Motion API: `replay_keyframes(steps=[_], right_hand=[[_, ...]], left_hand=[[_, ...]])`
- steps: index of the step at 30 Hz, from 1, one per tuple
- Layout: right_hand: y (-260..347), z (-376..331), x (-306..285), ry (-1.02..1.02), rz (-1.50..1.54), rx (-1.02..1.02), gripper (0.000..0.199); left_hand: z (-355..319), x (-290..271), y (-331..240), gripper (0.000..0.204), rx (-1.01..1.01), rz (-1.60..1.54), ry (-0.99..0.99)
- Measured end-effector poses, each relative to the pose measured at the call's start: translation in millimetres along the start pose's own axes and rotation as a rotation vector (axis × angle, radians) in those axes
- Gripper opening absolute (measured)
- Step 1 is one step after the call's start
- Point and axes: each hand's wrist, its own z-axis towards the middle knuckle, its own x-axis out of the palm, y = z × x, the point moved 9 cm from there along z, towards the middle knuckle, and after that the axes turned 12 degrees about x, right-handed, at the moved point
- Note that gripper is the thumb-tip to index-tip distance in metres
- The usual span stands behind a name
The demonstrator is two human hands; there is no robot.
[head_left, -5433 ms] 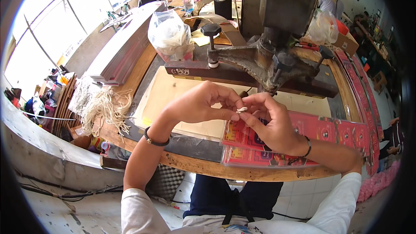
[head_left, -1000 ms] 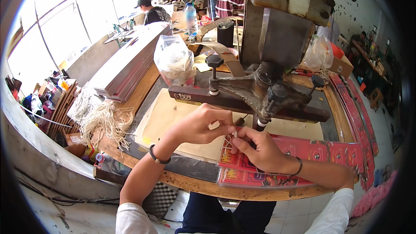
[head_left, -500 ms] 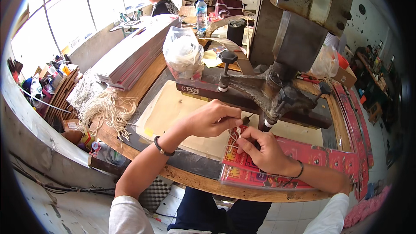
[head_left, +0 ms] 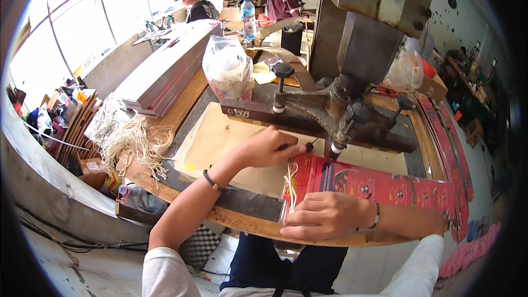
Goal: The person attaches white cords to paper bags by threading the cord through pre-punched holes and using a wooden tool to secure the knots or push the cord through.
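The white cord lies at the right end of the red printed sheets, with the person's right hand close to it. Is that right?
Not quite: the head view shows the white cord at the left end of the red printed sheets, with the right hand close to it.

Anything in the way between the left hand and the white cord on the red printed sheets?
Nothing visible stands between the left hand and the upper part of the white cord. The right hand is at the cord's lower end, over the red printed sheets.
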Motion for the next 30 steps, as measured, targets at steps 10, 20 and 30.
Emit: replay_keyframes(steps=[10, 20, 30], right_hand=[[24.4, -6.9, 10.4, 0.186, -0.112, -0.069, 0.021], [-43.2, -142.7, -98.8, 0.253, -0.563, 1.047, 0.094], [-26.7, -207.2, -120.2, 0.232, -0.39, 1.2, 0.112]], left_hand=[[-1.0, 9.1, 17.8, 0.034, -0.113, -0.121, 0.083], [-8.6, 9.7, 27.2, 0.035, -0.124, -0.429, 0.014], [-15.4, 12.4, 26.0, 0.028, -0.127, -0.582, 0.146]])
